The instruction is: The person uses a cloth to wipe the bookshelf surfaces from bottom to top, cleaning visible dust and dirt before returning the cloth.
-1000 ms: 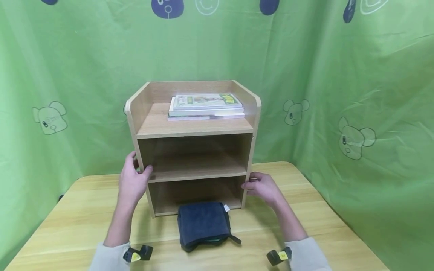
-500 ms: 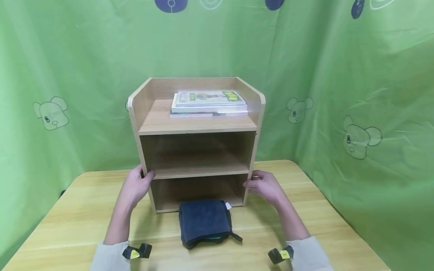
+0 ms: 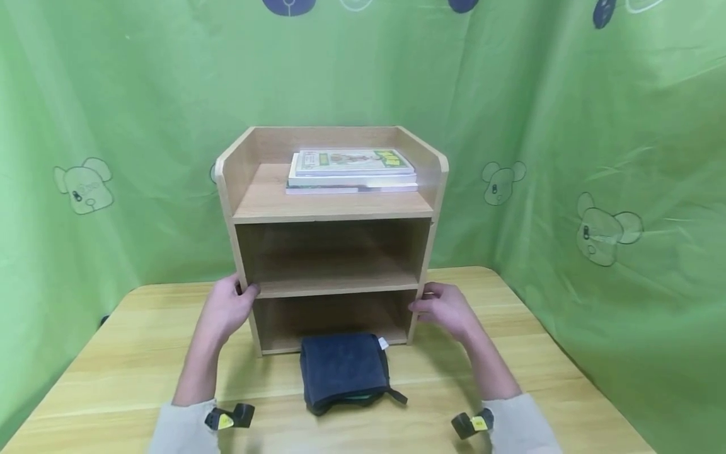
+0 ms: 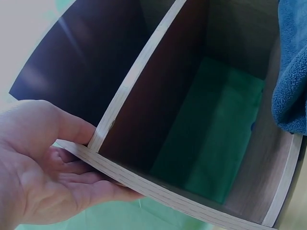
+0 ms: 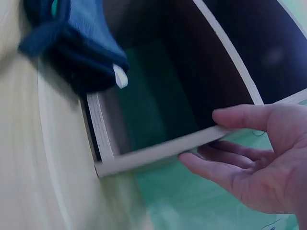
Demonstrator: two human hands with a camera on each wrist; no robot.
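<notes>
A light-wood desktop shelf (image 3: pixel 334 287) stands on the table in the head view, with two open compartments below its top tray. My left hand (image 3: pixel 227 307) grips its left side panel, thumb at the front edge by the middle board and fingers along the outside. The left wrist view shows this left hand (image 4: pixel 53 167) around the panel. On the opposite side my right hand (image 3: pixel 448 310) holds the right panel's front edge between thumb and fingers. The right wrist view has the thumb of that right hand (image 5: pixel 268 158) on the edge, with fingers outside.
Several stacked books (image 3: pixel 351 173) lie on the shelf's top. A folded dark blue towel (image 3: pixel 346 372) with a loop and white tag lies in front of the lower compartment. Green curtain (image 3: pixel 363 75) hangs behind and beside the wooden table (image 3: pixel 130 378).
My left hand has gone from loosely spread fingers beside the left panel to a grip on it, slightly lower. The right hand stays at its panel. The head view has shifted slightly.
</notes>
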